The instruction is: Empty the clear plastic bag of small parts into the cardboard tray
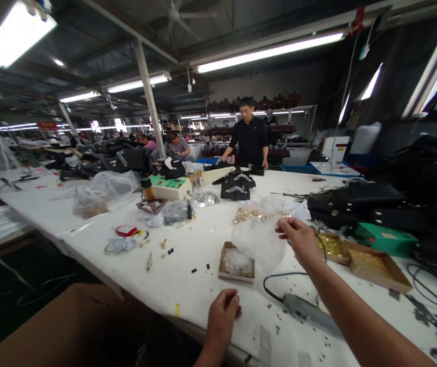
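Observation:
My right hand (298, 238) is raised over the white table, its thumb and fingertips pinched on the edge of a clear plastic bag (262, 244). The bag hangs to the left of the hand, partly over a small cardboard box (237, 276) that holds clear plastic pieces. Near the table's front edge, my left hand (224, 311) has its fingers curled together; whether anything small is inside cannot be made out. Behind the bag lies a pile of gold-coloured metal pieces (247, 215).
Boxes of gold parts (333, 245) and a green device (384, 238) stand at the right. A grey tool (306, 311) with a cable lies near my right forearm. Black bags (235, 190) and a green-topped machine (170, 186) are farther back. A person (248, 137) stands across the table.

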{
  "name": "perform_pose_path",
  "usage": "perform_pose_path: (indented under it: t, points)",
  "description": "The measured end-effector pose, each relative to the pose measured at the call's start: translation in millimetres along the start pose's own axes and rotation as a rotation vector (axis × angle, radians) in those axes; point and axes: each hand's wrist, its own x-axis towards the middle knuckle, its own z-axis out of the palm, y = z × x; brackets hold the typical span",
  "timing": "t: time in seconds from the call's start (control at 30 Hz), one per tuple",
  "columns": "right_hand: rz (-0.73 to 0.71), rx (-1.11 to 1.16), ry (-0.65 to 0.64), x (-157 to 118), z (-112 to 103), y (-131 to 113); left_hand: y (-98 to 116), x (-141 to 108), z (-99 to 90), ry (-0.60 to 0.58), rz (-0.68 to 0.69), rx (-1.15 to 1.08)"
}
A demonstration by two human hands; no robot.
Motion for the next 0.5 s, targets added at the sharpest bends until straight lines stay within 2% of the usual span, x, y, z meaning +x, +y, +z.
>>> perform_pose_path:
  t: [0.1, 0.3, 0.4, 0.5]
  points:
    - [-0.061, 0.204, 0.066, 6, -12, 0, 6, -4, 0.9, 0.007, 0.002, 0.011]
    - [0.215, 0.677, 0.093, 25, -48, 10, 10, -6, 2.9, 0.008, -0.015, 0.006]
    - [0.183, 0.68, 0.105, 31, -62, 25, 11, -7, 2.9, 0.004, -0.002, 0.005]
    - [0.103, 0.605, 0.067, 32, -67, 40, 13, -8, 3.1, 0.008, 0.003, 0.009]
